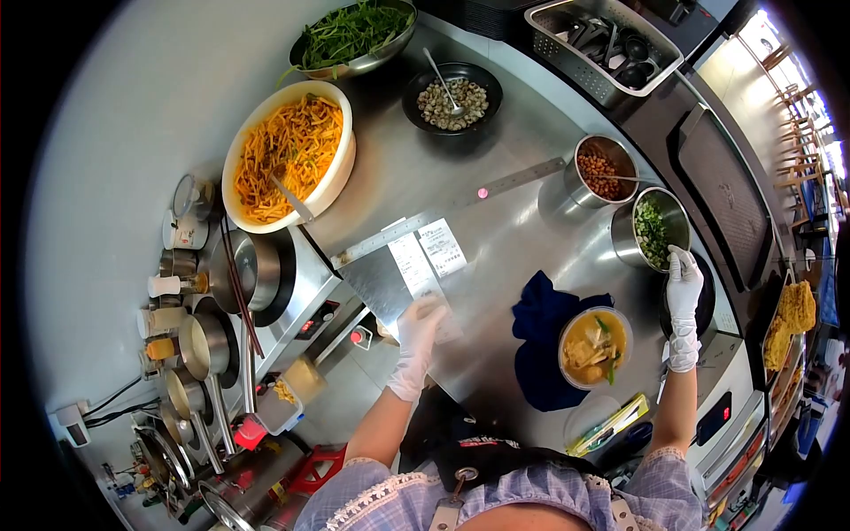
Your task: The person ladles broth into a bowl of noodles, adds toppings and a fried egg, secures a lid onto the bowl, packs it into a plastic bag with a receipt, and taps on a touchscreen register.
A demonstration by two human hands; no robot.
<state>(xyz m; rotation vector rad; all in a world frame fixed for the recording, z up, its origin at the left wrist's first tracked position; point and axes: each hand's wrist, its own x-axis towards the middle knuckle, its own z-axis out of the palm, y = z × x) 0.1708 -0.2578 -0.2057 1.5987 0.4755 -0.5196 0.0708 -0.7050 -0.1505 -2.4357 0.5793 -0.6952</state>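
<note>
While right hand (683,288) meets scallion pot's (623,234) rim, grip unclear; left hand (420,334) half-curled by receipts (442,249), hold unclear; soup bowl (564,363) between hands.

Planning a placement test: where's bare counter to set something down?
Two steel patches: between the black bowl and metal ruler; and between receipts, ruler and navy cloth. Crowded: right side, where the right hand meets the chopped-greens pot; left side, packed with saucepans.
</note>
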